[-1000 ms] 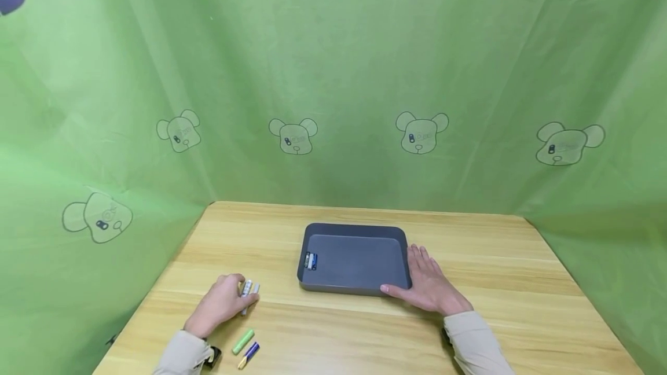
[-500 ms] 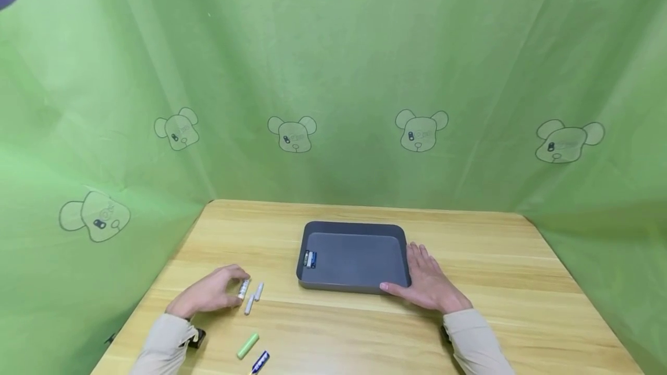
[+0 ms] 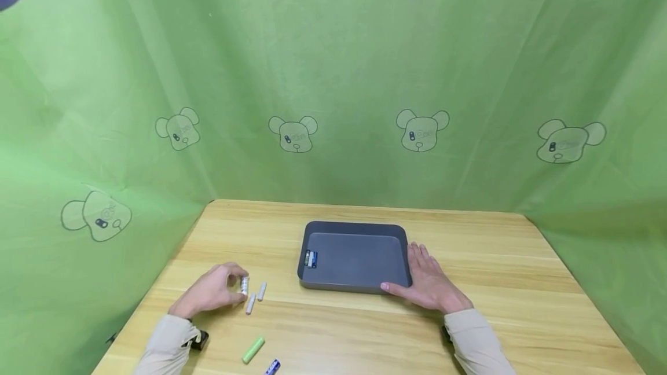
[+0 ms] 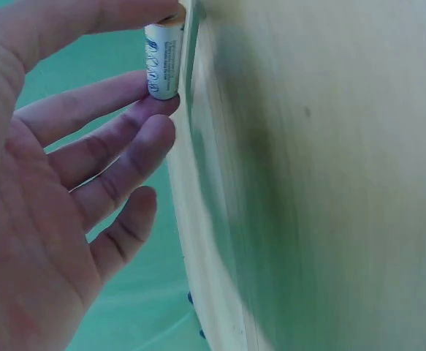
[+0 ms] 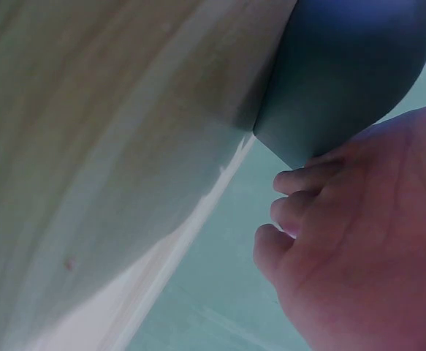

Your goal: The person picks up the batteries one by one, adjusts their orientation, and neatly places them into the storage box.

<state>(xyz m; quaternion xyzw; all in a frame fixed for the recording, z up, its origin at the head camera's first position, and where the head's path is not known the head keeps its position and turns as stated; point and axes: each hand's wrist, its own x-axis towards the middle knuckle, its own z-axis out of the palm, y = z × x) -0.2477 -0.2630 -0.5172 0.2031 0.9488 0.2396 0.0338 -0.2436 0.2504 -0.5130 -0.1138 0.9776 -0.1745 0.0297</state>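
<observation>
My left hand (image 3: 212, 289) pinches a white battery (image 4: 164, 62) between thumb and fingertips, its other fingers spread in the left wrist view. Just to the right of that hand, two small grey-white batteries, one upper (image 3: 262, 291) and one lower (image 3: 250, 304), lie on the wooden table (image 3: 333, 328). My right hand (image 3: 428, 279) rests against the front right corner of a dark grey tray (image 3: 354, 290). Its fingers lie straight along the right wall and its thumb is at the front rim. Several small batteries (image 3: 311, 259) sit at the tray's left side.
Toward the front lie a green cylindrical battery (image 3: 253, 350) and a blue battery (image 3: 272, 367), which the bottom edge of the head view cuts off. A green curtain (image 3: 354, 178) with bear prints surrounds the table's back and sides.
My left hand has drawn left with one white battery, leaving the two grey-white ones on the table. The green and blue batteries have shifted right and nearer. The right hand stays put.
</observation>
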